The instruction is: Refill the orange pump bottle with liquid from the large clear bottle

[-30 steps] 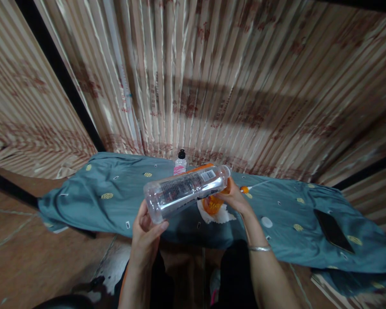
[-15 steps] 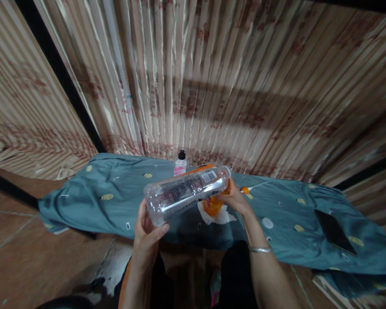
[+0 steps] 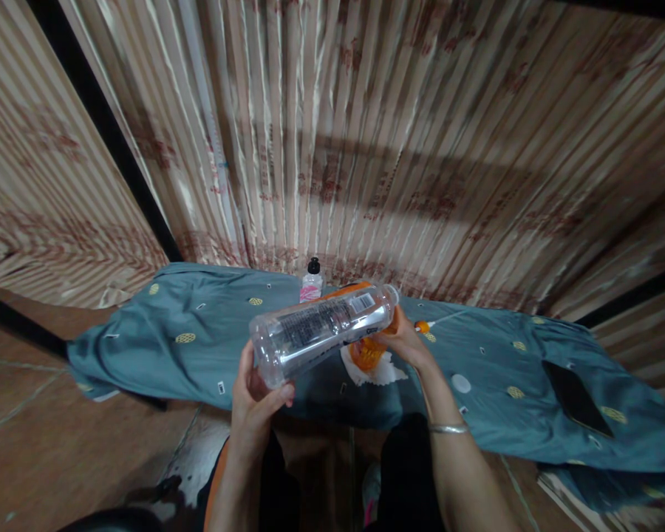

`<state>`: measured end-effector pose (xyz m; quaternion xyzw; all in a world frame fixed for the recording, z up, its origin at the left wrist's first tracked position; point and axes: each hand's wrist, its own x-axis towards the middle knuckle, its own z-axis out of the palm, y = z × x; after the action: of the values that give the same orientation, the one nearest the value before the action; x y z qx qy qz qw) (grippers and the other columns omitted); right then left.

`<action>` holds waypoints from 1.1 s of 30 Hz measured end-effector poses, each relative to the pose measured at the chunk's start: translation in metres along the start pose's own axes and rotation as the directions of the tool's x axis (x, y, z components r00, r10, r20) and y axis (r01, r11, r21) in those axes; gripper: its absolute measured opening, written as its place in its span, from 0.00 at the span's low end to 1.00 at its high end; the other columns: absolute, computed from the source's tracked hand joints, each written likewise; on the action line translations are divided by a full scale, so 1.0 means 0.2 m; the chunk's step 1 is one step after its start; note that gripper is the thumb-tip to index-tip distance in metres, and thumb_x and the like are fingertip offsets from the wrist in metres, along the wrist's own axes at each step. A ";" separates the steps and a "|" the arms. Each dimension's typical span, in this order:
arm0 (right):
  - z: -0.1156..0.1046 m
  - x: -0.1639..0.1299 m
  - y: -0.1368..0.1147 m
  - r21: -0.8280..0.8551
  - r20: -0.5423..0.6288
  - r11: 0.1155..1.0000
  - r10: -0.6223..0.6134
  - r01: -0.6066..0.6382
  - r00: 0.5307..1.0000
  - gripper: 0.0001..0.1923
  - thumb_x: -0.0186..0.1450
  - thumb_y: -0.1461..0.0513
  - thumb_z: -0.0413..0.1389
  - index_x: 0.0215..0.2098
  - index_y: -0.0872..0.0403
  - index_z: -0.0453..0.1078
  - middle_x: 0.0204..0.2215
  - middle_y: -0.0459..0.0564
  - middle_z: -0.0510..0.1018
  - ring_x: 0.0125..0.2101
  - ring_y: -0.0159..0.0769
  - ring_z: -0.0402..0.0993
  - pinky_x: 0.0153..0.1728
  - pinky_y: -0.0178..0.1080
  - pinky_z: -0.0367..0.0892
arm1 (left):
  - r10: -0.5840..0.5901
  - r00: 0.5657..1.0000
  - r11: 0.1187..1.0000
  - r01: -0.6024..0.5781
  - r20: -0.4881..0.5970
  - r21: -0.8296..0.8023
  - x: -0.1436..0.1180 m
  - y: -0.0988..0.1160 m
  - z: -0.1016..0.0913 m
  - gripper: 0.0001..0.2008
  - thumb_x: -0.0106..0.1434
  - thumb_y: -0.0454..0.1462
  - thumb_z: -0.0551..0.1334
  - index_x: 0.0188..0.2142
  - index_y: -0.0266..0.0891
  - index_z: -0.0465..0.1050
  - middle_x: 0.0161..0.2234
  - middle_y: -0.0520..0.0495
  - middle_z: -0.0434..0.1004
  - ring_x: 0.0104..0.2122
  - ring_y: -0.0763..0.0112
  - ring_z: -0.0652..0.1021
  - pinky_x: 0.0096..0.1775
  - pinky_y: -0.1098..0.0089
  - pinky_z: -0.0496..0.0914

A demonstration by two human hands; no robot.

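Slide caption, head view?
Left hand at the base of a tilted clear bottle, right hand by its neck, over patterned cloth.

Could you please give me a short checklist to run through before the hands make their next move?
1. Left hand supports the clear bottle at its base end: ok.
2. Right hand grips securely near the neck end: cannot tell, fingers partly hidden.
3. Orange container in full view: not ok, the clear bottle partly covers it.
4. Phone lies apart from both hands: ok.
5. Black-topped bottle stands upright: ok.
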<state>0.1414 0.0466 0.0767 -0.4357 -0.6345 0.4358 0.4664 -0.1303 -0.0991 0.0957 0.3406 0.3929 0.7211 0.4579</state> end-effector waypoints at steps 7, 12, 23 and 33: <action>0.01 0.00 -0.04 0.018 -0.042 0.999 0.042 -0.041 0.998 0.43 0.45 0.51 0.76 0.57 0.47 0.70 0.53 0.52 0.82 0.57 0.53 0.77 0.63 0.53 0.68 | -0.049 0.999 0.999 0.049 -0.001 -0.018 -0.02 0.03 0.04 0.42 0.46 0.44 0.79 0.60 0.43 0.70 0.24 0.57 0.76 0.14 0.83 0.61 0.16 0.79 0.56; 0.01 0.00 -0.04 0.021 -0.045 0.998 0.052 -0.051 0.998 0.43 0.45 0.51 0.76 0.57 0.46 0.70 0.54 0.52 0.82 0.57 0.53 0.77 0.63 0.53 0.68 | -0.051 0.996 0.998 0.048 -0.071 -0.044 -0.02 0.04 0.06 0.40 0.43 0.42 0.80 0.57 0.43 0.75 0.32 0.51 0.81 0.17 0.83 0.64 0.18 0.80 0.58; 0.01 0.00 -0.03 0.053 -0.034 0.997 0.050 -0.048 0.998 0.40 0.45 0.53 0.76 0.54 0.47 0.71 0.56 0.52 0.81 0.59 0.52 0.76 0.66 0.53 0.65 | -0.061 0.985 0.996 0.048 -0.161 -0.082 -0.05 0.07 0.11 0.40 0.40 0.40 0.81 0.55 0.43 0.78 0.47 0.45 0.86 0.44 0.62 0.84 0.49 0.68 0.76; 0.01 0.00 -0.04 0.031 -0.035 0.999 0.038 -0.037 0.999 0.43 0.46 0.52 0.76 0.59 0.46 0.70 0.56 0.52 0.81 0.58 0.52 0.77 0.64 0.53 0.68 | -0.055 0.983 0.992 0.035 -0.175 -0.117 -0.04 0.07 0.11 0.38 0.38 0.39 0.81 0.52 0.43 0.80 0.45 0.47 0.86 0.45 0.60 0.84 0.50 0.66 0.76</action>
<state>0.1380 0.0442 0.0829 -0.4479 -0.6112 0.4463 0.4761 -0.1132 -0.1039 0.1167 0.2390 0.3981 0.7594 0.4557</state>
